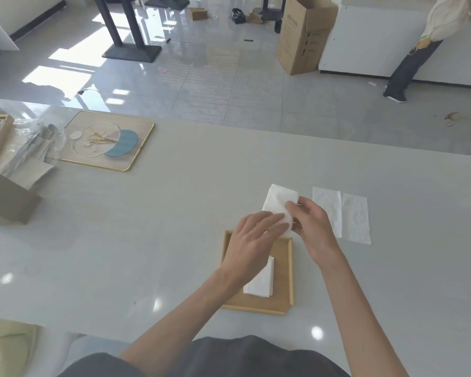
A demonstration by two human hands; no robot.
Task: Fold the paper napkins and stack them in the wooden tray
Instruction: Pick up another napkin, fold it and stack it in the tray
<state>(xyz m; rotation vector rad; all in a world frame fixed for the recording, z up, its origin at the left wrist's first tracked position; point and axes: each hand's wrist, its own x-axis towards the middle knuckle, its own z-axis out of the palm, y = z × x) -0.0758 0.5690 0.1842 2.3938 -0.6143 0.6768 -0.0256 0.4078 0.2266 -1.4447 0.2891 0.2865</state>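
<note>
Far left of the white table (120, 240) there's a pile of clear plastic wrapping (25, 142) and a brown cardboard piece (6, 197), then a gold-rimmed decorative tray (136, 148) with a blue half-moon and flowers on it. Middle, near edge: the wooden tray (283, 268) with one folded napkin (261, 284) already lying in it. Just past the tray's far rim, both hands have hold of a second napkin (279, 200). The left hand (253, 240) lies flat with its fingers pressing the napkin's near part, and the right hand (313, 227) pinches its right edge between thumb and fingers. Right beside them a flat unfolded napkin (346, 216) lies on the table. Beyond the table is shiny grey tile floor, dark table legs (125, 25), an open cardboard box (302, 36), and another person (419, 50) far right.
</note>
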